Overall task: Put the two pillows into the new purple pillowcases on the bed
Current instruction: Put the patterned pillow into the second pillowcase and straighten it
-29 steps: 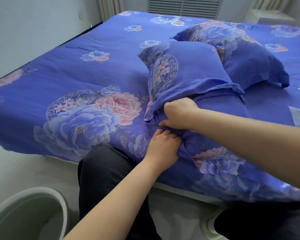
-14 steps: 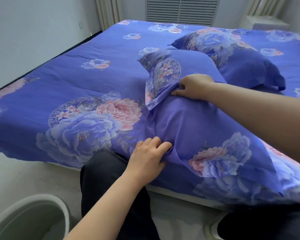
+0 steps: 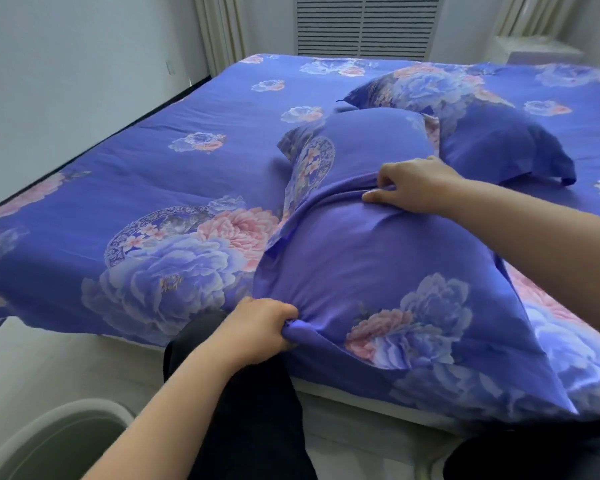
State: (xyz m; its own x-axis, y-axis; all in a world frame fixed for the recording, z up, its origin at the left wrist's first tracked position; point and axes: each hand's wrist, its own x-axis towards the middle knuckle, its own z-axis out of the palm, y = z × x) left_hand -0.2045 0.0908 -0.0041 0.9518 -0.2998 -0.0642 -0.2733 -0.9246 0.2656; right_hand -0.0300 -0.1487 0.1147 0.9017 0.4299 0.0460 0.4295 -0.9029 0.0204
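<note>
A pillow in a purple floral pillowcase [image 3: 371,271] lies at the bed's near edge, in front of me. My left hand [image 3: 260,329] grips a bunched corner of that case at its near left end. My right hand [image 3: 413,185] pinches a fold of the case's fabric across the pillow's middle. A second pillow in a matching purple case [image 3: 485,140] lies farther back on the right, untouched.
The bed [image 3: 187,188] is covered by a purple floral spread that hangs over the near edge. A round pale bin [image 3: 49,441] stands on the floor at the lower left. My dark-clothed knees press against the bed. A wall runs along the left.
My right hand moved from the near end of the pillow up to its middle and now pinches the fabric there. My left hand closed on the near corner.
</note>
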